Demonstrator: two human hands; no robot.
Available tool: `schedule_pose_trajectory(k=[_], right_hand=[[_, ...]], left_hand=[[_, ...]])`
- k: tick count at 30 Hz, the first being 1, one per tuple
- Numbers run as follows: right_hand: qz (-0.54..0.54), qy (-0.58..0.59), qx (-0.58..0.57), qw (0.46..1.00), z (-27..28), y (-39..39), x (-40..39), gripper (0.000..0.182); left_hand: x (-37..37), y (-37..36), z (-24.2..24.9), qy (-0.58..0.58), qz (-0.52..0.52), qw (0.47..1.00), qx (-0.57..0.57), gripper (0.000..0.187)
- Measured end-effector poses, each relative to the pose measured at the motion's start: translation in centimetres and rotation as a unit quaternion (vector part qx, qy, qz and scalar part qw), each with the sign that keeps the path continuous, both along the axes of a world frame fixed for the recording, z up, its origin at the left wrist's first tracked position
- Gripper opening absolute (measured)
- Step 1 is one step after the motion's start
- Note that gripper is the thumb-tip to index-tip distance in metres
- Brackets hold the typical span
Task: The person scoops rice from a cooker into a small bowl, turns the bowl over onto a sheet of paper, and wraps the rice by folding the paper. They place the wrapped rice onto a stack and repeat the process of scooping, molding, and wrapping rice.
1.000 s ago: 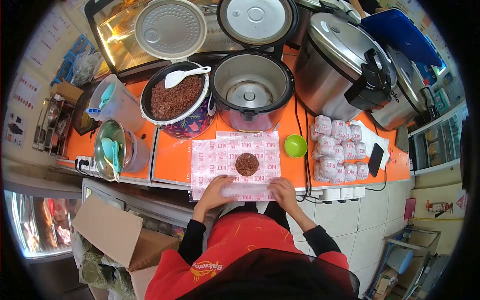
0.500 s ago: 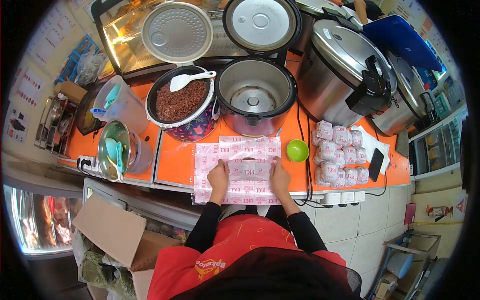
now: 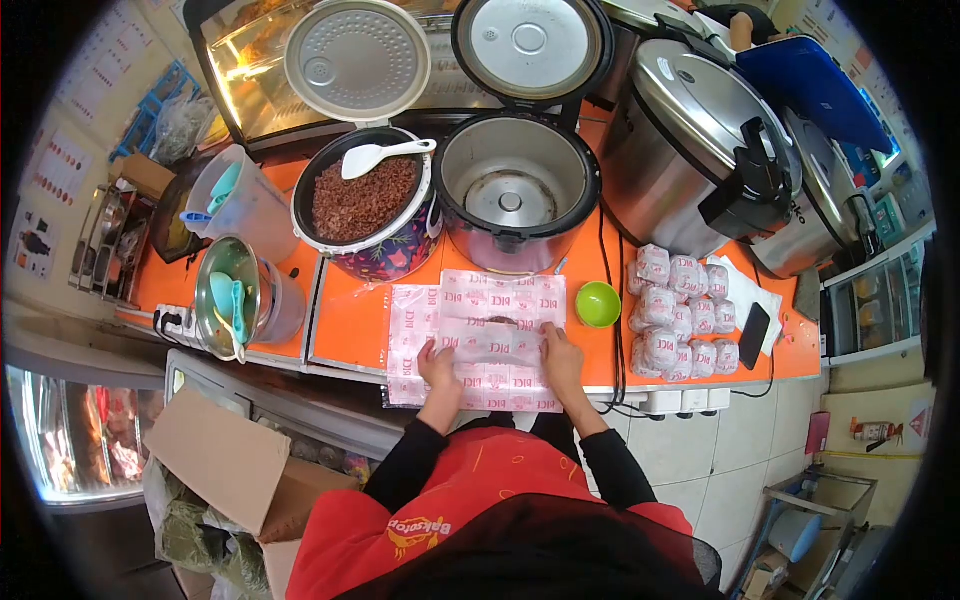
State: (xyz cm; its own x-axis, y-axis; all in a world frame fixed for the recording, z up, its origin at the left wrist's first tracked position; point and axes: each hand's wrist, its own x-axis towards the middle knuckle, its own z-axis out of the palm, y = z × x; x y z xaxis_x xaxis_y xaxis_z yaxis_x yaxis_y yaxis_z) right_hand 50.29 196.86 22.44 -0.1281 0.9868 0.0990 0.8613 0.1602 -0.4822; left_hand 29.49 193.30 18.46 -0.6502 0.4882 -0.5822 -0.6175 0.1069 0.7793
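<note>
Orange counter (image 3: 350,320) is viewed from above, crowded along its far edge with cookers. At far left, well away from the fingers, a steel pot (image 3: 240,300) holding teal scoops and a pale jug (image 3: 235,205) are noted. Beyond the left fingers, an open cooker (image 3: 365,210) filled with dark red rice is seen, a white paddle (image 3: 385,155) resting on it.

Left hand (image 3: 437,365) is laid flat on the wrapper (image 3: 480,340), fingers together and pressed down on the folded flap. The sheet is printed in pink and lies at the near counter edge, its near margin close to the drop. The rice portion (image 3: 503,322) is largely covered by the fold; only a dark sliver is visible just ahead of the fingertips, between the two hands. Right hand (image 3: 560,358) is likewise pressed on the flap, fingers extended and close together.

Beyond the right fingers, an empty steel cooker (image 3: 513,190) stands open. Just right of them a green bowl (image 3: 597,303) is noted, then a stack of wrapped parcels (image 3: 680,305) and a phone (image 3: 752,335).

Risk, judged: uneven pressure could squeeze rice out of the open sides of the fold; thin film could slide on the smooth counter toward the edge, or tear under the fingertips.
</note>
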Motion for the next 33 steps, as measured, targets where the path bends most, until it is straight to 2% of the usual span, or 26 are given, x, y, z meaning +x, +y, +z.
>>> schedule_pose_trajectory(k=[2, 3, 6, 7, 9, 10, 11, 12, 15, 17, 18, 19, 20, 21, 23, 24, 25, 27, 28, 30, 33], right_hand=[[0.003, -0.02, -0.02, 1.0, -0.2, -0.1, 0.1, 0.021], [0.005, -0.029, -0.031, 0.999, -0.3, -0.3, 0.0, 0.021], [0.004, -0.017, -0.032, 0.999, 0.5, -0.6, 0.3, 0.024], [0.013, -0.061, 0.051, 0.997, 1.1, -0.4, 0.5, 0.028], [0.033, -0.147, 0.214, 0.965, 3.3, 0.4, 0.5, 0.037], [0.049, -0.127, 0.222, 0.965, 3.5, 1.2, 0.1, 0.039], [0.063, -0.108, 0.232, 0.965, 3.5, 2.3, -0.5, 0.04], [0.076, -0.089, 0.243, 0.963, 3.5, 3.6, -1.1, 0.042], [0.116, -0.1, 0.025, 0.988, 2.3, 6.6, -3.0, 0.036], [0.165, -0.115, 0.067, 0.977, 1.2, 8.6, -3.3, 0.036], [0.189, -0.123, 0.088, 0.97, 1.4, 9.3, -3.5, 0.035], [0.193, -0.134, 0.052, 0.971, 1.5, 9.7, -3.7, 0.032], [0.197, -0.144, 0.015, 0.97, 2.6, 9.8, -3.9, 0.029], [0.201, -0.156, -0.022, 0.967, 3.8, 9.6, -3.9, 0.026], [0.303, -0.096, 0.077, 0.945, 6.4, 9.1, -3.1, 0.022], [0.351, -0.065, 0.126, 0.926, 7.0, 9.0, -2.6, 0.02], [0.36, -0.057, 0.102, 0.926, 6.5, 9.0, -2.0, 0.021], [0.376, -0.04, 0.055, 0.924, 6.0, 9.2, -1.5, 0.023], [0.372, -0.05, 0.09, 0.922, 6.1, 9.0, -1.3, 0.021], [0.367, -0.071, 0.158, 0.914, 8.8, 8.0, -1.6, 0.018], [0.389, -0.146, 0.046, 0.909, 7.8, 5.6, -2.0, 0.021]], left_hand=[[-0.8, -1.3, 1.3, 0.035, -0.059, 0.997, -0.039, 0.052], [-1.4, -1.8, 1.2, 0.105, -0.114, 0.987, -0.05, 0.048], [-4.2, 0.0, -0.2, 0.28, -0.306, 0.91, -0.025, 0.048], [-5.1, 1.1, -0.4, 0.269, -0.378, 0.886, -0.013, 0.05], [-4.7, 3.4, 0.3, 0.277, -0.36, 0.888, 0.074, 0.051], [-4.6, 4.1, 0.8, 0.281, -0.35, 0.886, 0.116, 0.051], [-4.8, 4.2, 2.0, 0.167, -0.359, 0.916, 0.07, 0.051], [-5.2, 4.4, 1.3, 0.16, -0.369, 0.915, 0.039, 0.049], [-5.6, 4.5, 0.2, 0.158, -0.39, 0.907, -0.032, 0.046], [-5.2, 4.5, 0.8, 0.187, -0.384, 0.903, -0.047, 0.046], [-4.6, 4.2, 1.4, 0.27, -0.34, 0.901, -0.028, 0.044], [-3.8, 3.6, 2.1, 0.35, -0.293, 0.89, -0.007, 0.041], [-2.5, 2.9, 3.4, 0.426, -0.243, 0.872, 0.013, 0.039], [-0.2, 2.0, 7.2, 0.535, -0.138, 0.833, 0.015, 0.032], [0.2, -1.4, 4.9, 0.743, -0.168, 0.647, 0.018, 0.037], [0.0, -2.9, 2.4, 0.781, -0.269, 0.551, 0.114, 0.041], [-0.3, -3.7, 0.6, 0.796, -0.363, 0.439, 0.207, 0.045], [1.0, -4.0, 2.6, 0.769, -0.443, 0.422, 0.185, 0.048], [1.5, -3.8, 3.4, 0.754, -0.482, 0.412, 0.174, 0.05], [1.4, -3.2, 3.9, 0.733, -0.505, 0.425, 0.163, 0.05], [1.3, -2.9, 4.3, 0.729, -0.512, 0.425, 0.161, 0.05]])
